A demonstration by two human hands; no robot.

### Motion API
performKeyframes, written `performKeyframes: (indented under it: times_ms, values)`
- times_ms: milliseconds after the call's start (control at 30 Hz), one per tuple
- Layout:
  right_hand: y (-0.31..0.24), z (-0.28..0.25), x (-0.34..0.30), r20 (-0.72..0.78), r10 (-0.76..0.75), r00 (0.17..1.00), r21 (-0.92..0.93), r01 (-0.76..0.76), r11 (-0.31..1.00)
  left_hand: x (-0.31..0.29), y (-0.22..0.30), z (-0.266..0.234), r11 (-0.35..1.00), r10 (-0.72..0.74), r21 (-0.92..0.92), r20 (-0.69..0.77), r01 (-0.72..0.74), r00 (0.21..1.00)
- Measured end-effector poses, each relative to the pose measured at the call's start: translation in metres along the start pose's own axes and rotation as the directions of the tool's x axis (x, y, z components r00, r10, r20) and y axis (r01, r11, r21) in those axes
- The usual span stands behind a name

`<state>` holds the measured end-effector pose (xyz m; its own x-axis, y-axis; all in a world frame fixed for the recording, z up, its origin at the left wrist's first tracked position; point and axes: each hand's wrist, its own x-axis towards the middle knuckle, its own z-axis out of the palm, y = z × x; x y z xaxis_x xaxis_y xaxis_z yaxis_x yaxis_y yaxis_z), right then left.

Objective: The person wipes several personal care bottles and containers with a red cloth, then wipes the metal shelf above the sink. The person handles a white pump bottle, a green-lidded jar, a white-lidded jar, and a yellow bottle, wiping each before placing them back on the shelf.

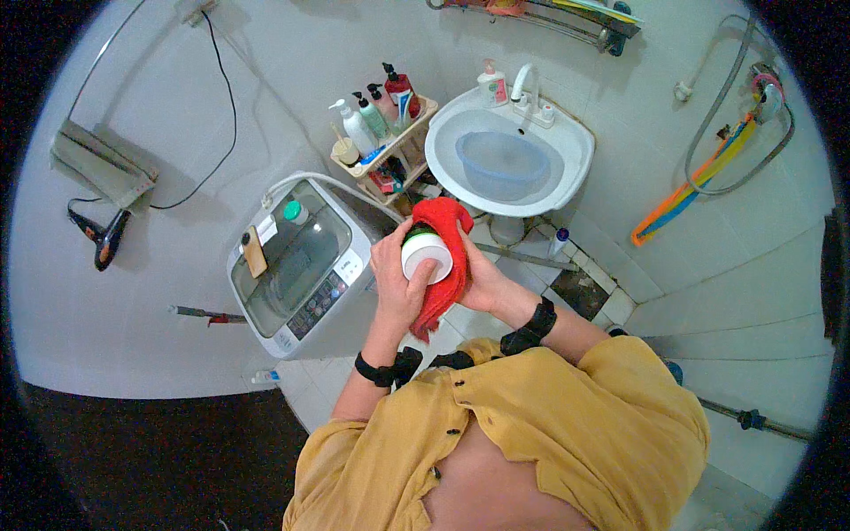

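Observation:
My left hand [398, 281] is closed round a jar [425, 258] with a white round end and a green band, its thumb lying across the white face. A red cloth [445, 288] wraps the jar's far and right sides and hangs down below it. From the right, my right hand [483, 276] presses the cloth against the jar; some of its fingers are hidden behind the cloth. Both hands are raised in front of my body, between the washing machine and the sink.
A white sink [580, 164] holding a blue basin [474, 173] stands ahead. Left of it, a shelf rack [416, 133] carries several pump bottles. A washing machine [354, 257] stands at left, with a green-lidded jar [297, 212] on top. A hose [735, 181] hangs on the right wall.

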<state>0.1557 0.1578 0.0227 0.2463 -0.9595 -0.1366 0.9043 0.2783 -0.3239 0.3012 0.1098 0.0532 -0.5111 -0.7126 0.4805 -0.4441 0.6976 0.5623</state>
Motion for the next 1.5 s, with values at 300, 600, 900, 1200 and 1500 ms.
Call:
performKeyframes:
  times_ms: [300, 600, 900, 1200, 1500]
  values:
    - [-0.046, -0.017, -0.017, 0.008, -0.060, 0.998, -0.094, 0.061, 0.994, 0.023, 0.030, 0.028, 0.966, 0.232, -0.141, 0.115, -0.215, 0.966]
    - [-0.089, -0.045, -0.028, 0.001, -0.071, 0.997, -0.187, 0.070, 0.980, 0.053, 0.055, 0.055, 0.893, 0.224, -0.434, 0.204, -0.117, 0.953]
    - [-0.132, -0.035, -0.050, -0.028, -0.248, 0.968, -0.268, 0.232, 0.935, 0.083, 0.070, 0.090, 0.095, -0.155, -0.938, 0.317, 0.333, 0.936]
    - [-0.178, -0.034, -0.058, -0.033, -0.346, 0.938, -0.517, 0.280, 0.809, 0.124, 0.052, 0.088, -0.177, -0.339, -0.919, 0.392, 0.351, 0.855]
    - [-0.222, -0.037, 0.008, 0.035, -0.659, 0.751, -0.960, 0.208, 0.187, 0.180, 0.033, 0.103, -0.228, -0.104, -0.844, 0.517, 0.485, 0.850]
